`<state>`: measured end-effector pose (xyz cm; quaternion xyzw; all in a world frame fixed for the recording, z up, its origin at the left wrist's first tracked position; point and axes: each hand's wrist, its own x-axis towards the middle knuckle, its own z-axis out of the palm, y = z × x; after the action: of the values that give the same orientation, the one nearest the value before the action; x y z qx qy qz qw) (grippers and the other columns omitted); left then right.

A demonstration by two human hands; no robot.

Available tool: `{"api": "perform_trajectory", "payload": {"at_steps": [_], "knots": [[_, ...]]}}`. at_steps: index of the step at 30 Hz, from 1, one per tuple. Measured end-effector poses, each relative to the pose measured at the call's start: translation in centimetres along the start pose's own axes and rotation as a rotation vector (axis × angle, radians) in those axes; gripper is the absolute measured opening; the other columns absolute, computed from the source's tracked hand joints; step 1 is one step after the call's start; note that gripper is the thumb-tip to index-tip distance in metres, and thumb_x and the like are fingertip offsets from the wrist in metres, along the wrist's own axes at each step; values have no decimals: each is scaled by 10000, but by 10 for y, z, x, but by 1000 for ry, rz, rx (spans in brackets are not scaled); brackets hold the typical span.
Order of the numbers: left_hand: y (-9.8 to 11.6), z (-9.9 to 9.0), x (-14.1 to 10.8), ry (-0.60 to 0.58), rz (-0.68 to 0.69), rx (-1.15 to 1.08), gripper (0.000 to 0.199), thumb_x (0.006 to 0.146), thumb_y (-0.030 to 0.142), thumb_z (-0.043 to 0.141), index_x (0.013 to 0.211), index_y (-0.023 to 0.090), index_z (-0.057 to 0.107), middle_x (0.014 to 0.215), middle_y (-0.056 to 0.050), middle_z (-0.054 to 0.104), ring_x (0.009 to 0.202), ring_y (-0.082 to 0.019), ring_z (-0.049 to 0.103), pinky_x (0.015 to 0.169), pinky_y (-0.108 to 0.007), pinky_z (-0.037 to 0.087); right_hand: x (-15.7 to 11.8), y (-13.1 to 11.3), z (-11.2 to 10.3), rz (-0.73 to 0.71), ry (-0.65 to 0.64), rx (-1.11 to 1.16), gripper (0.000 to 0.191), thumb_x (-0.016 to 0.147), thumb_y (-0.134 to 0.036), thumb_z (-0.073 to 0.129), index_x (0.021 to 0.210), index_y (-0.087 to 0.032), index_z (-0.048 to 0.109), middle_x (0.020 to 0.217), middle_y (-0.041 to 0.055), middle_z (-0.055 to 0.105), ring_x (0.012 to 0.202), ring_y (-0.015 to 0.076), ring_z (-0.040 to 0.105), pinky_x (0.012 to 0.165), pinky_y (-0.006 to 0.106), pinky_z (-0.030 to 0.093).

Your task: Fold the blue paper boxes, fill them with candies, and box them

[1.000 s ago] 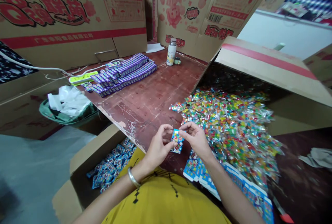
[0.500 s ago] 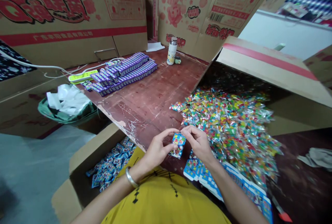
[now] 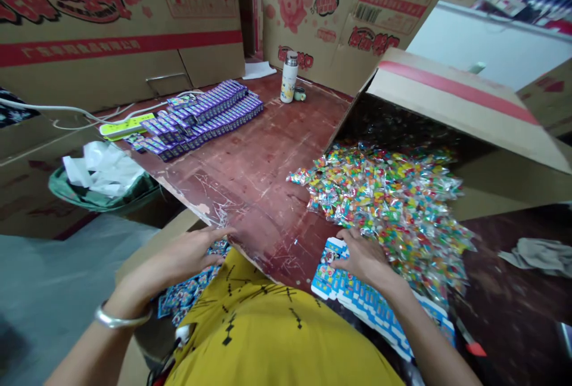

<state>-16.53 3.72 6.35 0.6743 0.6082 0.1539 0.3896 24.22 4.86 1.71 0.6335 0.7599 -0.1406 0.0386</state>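
My left hand (image 3: pixel 192 255) hangs over the carton of small blue packets (image 3: pixel 187 290) at the table's left edge, its thumb and fingers apart and nothing seen between them. A silver bangle circles that wrist. On the right, my right hand (image 3: pixel 360 255) rests at the near end of a fanned row of flat blue printed boxes (image 3: pixel 357 299), thumb and fingers spread over the top ones. Just beyond it lies a large heap of clear bags of colourful candy (image 3: pixel 388 195), spilling from a tipped cardboard box (image 3: pixel 451 97).
Rows of purple boxes (image 3: pixel 214 112) stand at the back left beside a yellow-green power strip (image 3: pixel 127 127). A white flask (image 3: pixel 289 78) is at the back. A green-rimmed basket (image 3: pixel 102 195) with white paper hangs left; a grey cloth (image 3: pixel 540 255) lies right.
The small blue box has left my hands. My left hand has moved left over the carton and opened; my right hand has moved right onto the flat blue boxes. The view has shifted slightly.
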Motion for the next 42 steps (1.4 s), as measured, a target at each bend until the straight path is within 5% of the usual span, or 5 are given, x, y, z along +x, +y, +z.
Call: {"api": "perform_trajectory", "payload": {"at_steps": [9, 19, 33, 38, 42], "knots": [[65, 78, 32, -115, 273, 32, 224, 859, 364, 556, 1021, 221, 616, 1030, -38, 679, 941, -212, 634, 837, -307, 469, 6, -10, -4, -11, 188, 556, 296, 850, -474, 576, 718, -214, 526, 610, -29, 515, 550, 141, 471, 522, 246, 293], [100, 159, 50, -20, 382, 55, 753, 772, 254, 631, 1424, 163, 265, 1386, -186, 461, 1229, -333, 498, 994, -467, 439, 18, -26, 4, 107, 168, 1179, 350, 790, -501, 646, 705, -199, 492, 517, -76, 393, 438, 81, 303, 428, 210, 233], [84, 112, 57, -471, 120, -1237, 489, 811, 271, 662, 1273, 153, 555, 1242, -152, 618, 1109, -277, 607, 969, -403, 439, -10, -49, -29, -222, 36, 1039, 538, 885, -351, 577, 1394, -272, 418, 804, -17, 544, 585, 104, 469, 548, 233, 398], [87, 101, 56, -436, 143, -1305, 478, 783, 291, 708, 1222, 133, 605, 1216, -161, 636, 1060, -270, 630, 939, -362, 450, -7, -70, -25, -301, -47, 1029, 154, 872, -318, 607, 976, -206, 627, 732, -17, 568, 629, 115, 504, 576, 235, 398], [85, 90, 58, -487, 188, -1243, 485, 783, 289, 710, 1230, 132, 603, 1184, -149, 654, 1067, -264, 623, 987, -377, 419, -5, -71, -30, -258, 93, 1050, 354, 896, -299, 570, 1236, -238, 492, 772, -21, 575, 623, 115, 504, 569, 237, 392]]}}
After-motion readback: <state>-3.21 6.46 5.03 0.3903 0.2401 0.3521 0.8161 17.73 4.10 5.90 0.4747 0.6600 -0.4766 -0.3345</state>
